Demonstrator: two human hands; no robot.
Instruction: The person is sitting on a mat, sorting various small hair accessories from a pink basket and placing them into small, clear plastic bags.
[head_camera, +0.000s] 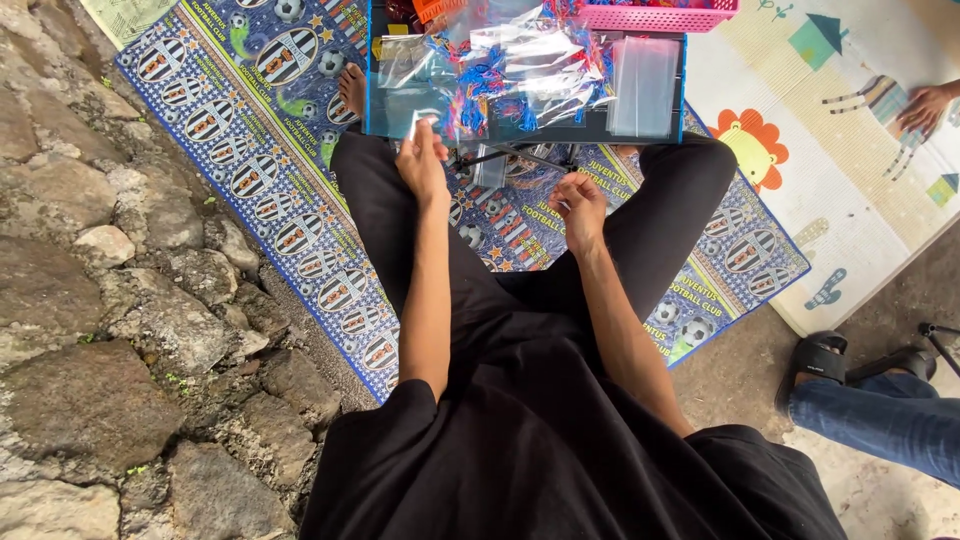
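I sit cross-legged in black clothes on a blue patterned mat (250, 160). My left hand (422, 160) is raised at the near edge of a blue tray (375, 90) and pinches a small clear plastic bag (425, 122). My right hand (580, 205) hovers above my lap with the fingers curled; what it holds, if anything, is hidden. The tray is full of clear plastic bags (520, 60) and colourful small items (480, 85). A stack of empty clear bags (645, 85) stands at its right end.
A pink basket (660, 14) sits beyond the tray. A stone wall (100, 300) borders the mat on the left. A cream play mat (850, 150) lies to the right, with another person's hand (925, 105) on it. Another person's jeans leg (880, 420) and black sandal (815, 362) are at lower right.
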